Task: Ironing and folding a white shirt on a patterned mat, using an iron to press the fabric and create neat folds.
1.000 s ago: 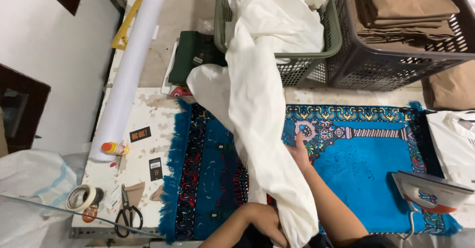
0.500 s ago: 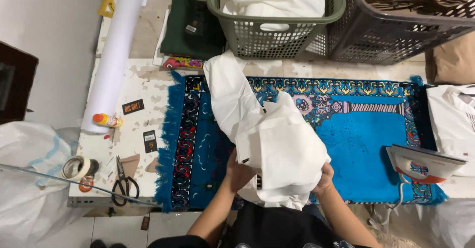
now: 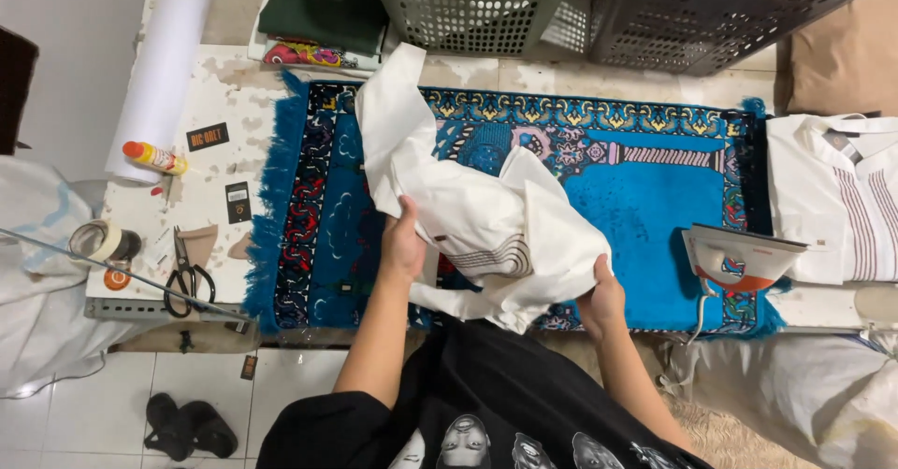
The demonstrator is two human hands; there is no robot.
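Scissors (image 3: 188, 275), tape roll (image 3: 101, 241) and iron (image 3: 744, 256) lie about.

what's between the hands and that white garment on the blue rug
Nothing visible: the left hand and right hand both already grip the white garment directly. The iron stands apart, further right on the blue rug.

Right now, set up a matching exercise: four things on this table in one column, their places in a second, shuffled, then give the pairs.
Things:
1. white garment
2. iron
3. scissors
4. folded striped shirt

Places:
A. far right end of the table
B. held in both hands over the blue rug
C. left of the rug, near the tape roll
D. on the rug's right edge

Pairs: 1-B, 2-D, 3-C, 4-A
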